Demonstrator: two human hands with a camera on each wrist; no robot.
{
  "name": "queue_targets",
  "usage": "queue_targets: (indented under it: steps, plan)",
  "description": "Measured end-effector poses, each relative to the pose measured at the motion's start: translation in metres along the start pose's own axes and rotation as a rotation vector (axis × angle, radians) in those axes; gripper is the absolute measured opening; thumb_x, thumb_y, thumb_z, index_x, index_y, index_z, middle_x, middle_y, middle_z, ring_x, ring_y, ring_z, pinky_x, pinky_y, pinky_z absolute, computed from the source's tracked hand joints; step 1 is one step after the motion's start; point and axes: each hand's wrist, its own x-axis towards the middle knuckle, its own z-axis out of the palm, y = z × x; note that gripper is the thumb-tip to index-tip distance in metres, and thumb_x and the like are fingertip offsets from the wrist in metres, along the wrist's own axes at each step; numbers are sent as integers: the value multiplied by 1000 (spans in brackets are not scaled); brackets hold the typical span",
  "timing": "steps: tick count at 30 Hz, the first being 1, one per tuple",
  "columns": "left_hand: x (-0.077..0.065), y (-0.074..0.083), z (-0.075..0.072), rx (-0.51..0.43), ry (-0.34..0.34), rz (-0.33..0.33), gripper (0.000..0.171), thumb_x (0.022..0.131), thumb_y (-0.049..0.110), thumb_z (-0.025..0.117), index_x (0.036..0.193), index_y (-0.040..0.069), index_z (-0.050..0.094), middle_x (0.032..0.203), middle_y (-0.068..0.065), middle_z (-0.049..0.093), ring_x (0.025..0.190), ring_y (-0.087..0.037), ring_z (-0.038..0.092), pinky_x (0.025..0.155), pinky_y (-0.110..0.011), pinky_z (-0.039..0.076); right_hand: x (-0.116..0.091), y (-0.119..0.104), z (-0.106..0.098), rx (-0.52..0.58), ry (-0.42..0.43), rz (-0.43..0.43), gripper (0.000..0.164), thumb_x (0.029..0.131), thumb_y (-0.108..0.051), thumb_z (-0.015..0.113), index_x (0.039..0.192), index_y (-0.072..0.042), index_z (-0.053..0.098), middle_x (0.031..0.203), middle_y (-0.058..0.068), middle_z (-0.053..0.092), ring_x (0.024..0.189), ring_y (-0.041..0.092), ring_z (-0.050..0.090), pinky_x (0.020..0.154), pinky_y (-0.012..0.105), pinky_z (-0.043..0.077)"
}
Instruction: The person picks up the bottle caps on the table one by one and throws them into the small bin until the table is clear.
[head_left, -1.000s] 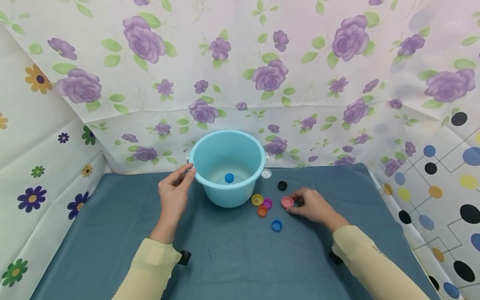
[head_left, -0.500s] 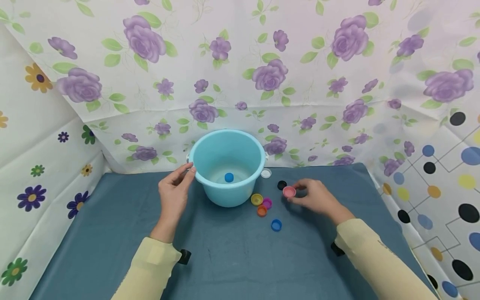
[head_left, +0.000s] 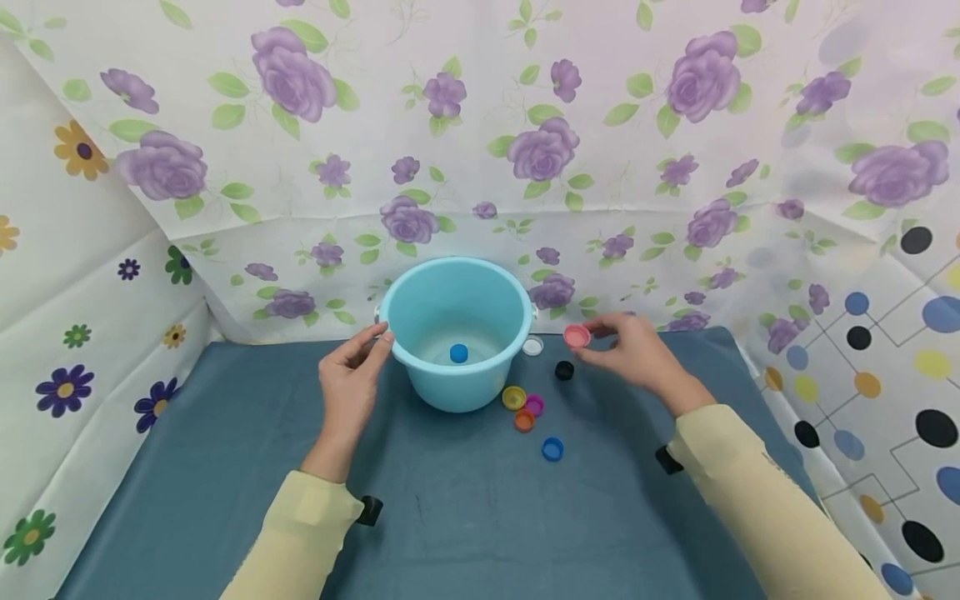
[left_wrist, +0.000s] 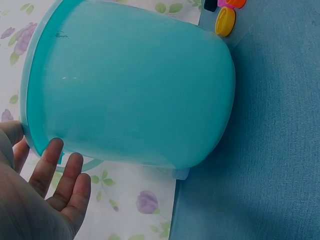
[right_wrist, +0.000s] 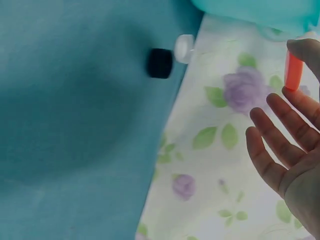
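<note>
A light blue bucket (head_left: pixel 459 387) stands upright at the back of the cloth, with a blue bottle cap (head_left: pixel 459 353) on its floor. At the bucket's left rim, my left hand (head_left: pixel 351 392) pinches the edge between thumb and forefinger; in the left wrist view the other fingers (left_wrist: pixel 67 185) spread beside the wall. To the right of the bucket, my right hand (head_left: pixel 630 354) pinches a pink bottle cap (head_left: pixel 577 336) above the cloth. The right wrist view shows that cap (right_wrist: pixel 293 71) edge-on between thumb and forefinger, the remaining fingers extended.
Right of the bucket lie a white cap (head_left: pixel 532 346), a black cap (head_left: pixel 564 371), a yellow cap (head_left: pixel 513 398), a magenta cap (head_left: pixel 535 406), an orange cap (head_left: pixel 524 420) and a blue cap (head_left: pixel 552 449). A flowered sheet (head_left: pixel 480 183) hangs behind the blue cloth (head_left: pixel 465 517).
My right hand has lifted the pink cap off the cloth and carried it away from me, past the black cap. The left hand stays at the bucket's rim.
</note>
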Motion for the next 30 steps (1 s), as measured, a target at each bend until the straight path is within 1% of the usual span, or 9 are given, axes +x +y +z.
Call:
queue_targets:
  steps: [4, 6, 12, 15, 19, 22, 23, 26, 30]
  plan:
    - [0, -1, -2, -8, 4, -12, 28, 87, 28, 68, 111, 13, 71, 92, -12, 72, 79, -15, 65, 67, -20, 49, 7, -15, -5, 2, 10, -34, 45, 74, -53, 73, 109, -27, 64, 107, -7, 64, 101, 13, 60, 78, 38, 54]
    - [-1, -2, -3, -10, 6, -14, 28, 87, 28, 68, 111, 14, 71, 92, -11, 72, 79, -14, 65, 67, -20, 49, 10, -22, -7, 18, 19, -59, 46, 75, -54, 72, 111, -27, 63, 108, -8, 64, 103, 15, 60, 79, 38, 54]
    - [0, -3, -4, -7, -14, -1, 29, 87, 29, 67, 112, 14, 70, 91, -16, 70, 83, -33, 63, 65, -22, 48, 18, -37, -9, 37, 88, -130, 43, 75, -57, 69, 110, -31, 63, 107, -14, 63, 102, 11, 58, 80, 39, 53]
    - [1, -4, -4, -18, -24, 4, 29, 87, 28, 67, 112, 14, 70, 90, -19, 69, 82, -34, 62, 65, -21, 47, 20, -48, -9, 33, 112, -166, 41, 75, -56, 70, 108, -32, 63, 105, -15, 63, 102, 11, 59, 80, 39, 53]
    - [2, -5, -2, -24, -24, 10, 28, 87, 27, 67, 112, 13, 70, 88, -20, 69, 76, -23, 63, 63, -21, 47, 23, -62, -10, 21, 121, -199, 40, 76, -56, 70, 109, -34, 63, 105, -17, 63, 101, 8, 58, 80, 37, 52]
    - [3, -6, -2, -23, -17, 9, 28, 87, 26, 67, 111, 13, 71, 87, -18, 70, 72, -12, 62, 62, -21, 47, 26, -74, -10, 15, 117, -218, 42, 76, -56, 69, 111, -35, 63, 104, -19, 62, 97, 4, 56, 80, 35, 51]
    - [3, -6, -2, -24, -15, 6, 27, 87, 26, 68, 111, 13, 71, 87, -17, 70, 71, -10, 62, 62, -21, 47, 27, -77, -9, 15, 114, -223, 42, 76, -56, 69, 111, -35, 63, 104, -19, 62, 96, 4, 55, 80, 34, 50]
    - [3, -5, -2, -31, -11, -2, 27, 87, 27, 68, 110, 14, 71, 88, -14, 70, 71, -8, 61, 63, -21, 47, 32, -87, -8, 26, 103, -245, 43, 76, -55, 69, 112, -33, 63, 104, -18, 62, 96, 4, 57, 81, 33, 51]
    - [3, -5, -2, -36, -12, -9, 27, 86, 27, 68, 110, 14, 71, 90, -12, 71, 72, -10, 62, 65, -21, 48, 38, -98, -4, 46, 88, -277, 43, 77, -54, 70, 112, -31, 63, 105, -16, 63, 98, 9, 61, 82, 33, 52]
